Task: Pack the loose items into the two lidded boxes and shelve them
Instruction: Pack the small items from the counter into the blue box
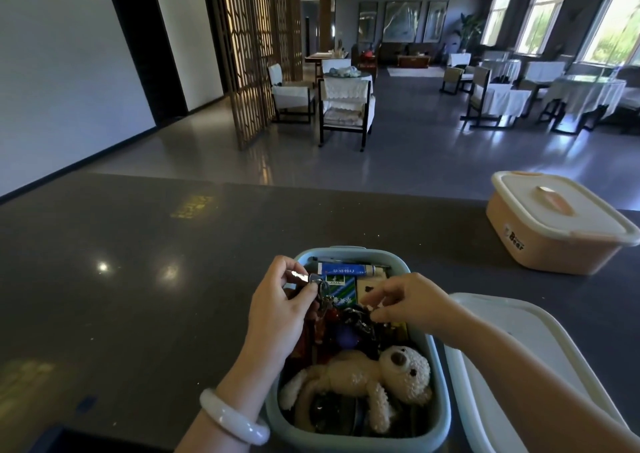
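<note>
- The left hand [277,310] is hovering over the far-left part of the blue box [442,393]. Its thumb and forefinger are clamped on the ring of a bunch of keys [317,284], and the other fingers are curled loosely behind.
- The bunch is hanging from that pinch inside the rim of the blue box. Its long axis is running downward and toward the box's near end, while one silver key is sticking out sideways toward the box's left wall.
- The right hand [412,302] is reaching in across the box's right wall with its fingertips [372,302] bent down and drawn close together at a dark tangle of chain [356,321] in the middle of the box. Whether they are actually gripping it I cannot tell.
- Judging from this, the keys are being settled in. They are sitting straight above the box contents, so the move looks like a short lowering and release, with the left hand being the nearer one.
- A teddy bear [367,380] is filling the near end of the blue box, and a green-and-white packet [341,284] is lying at the far end, just beyond the keys.
- The white lid [519,348] is lying on the counter [138,279] just beside the box's right wall, nearer the right hand, so closing is probably falling to that hand.
- The pink box [554,230] is sitting lidded, well apart from the blue box, beyond it and to its right.
</note>
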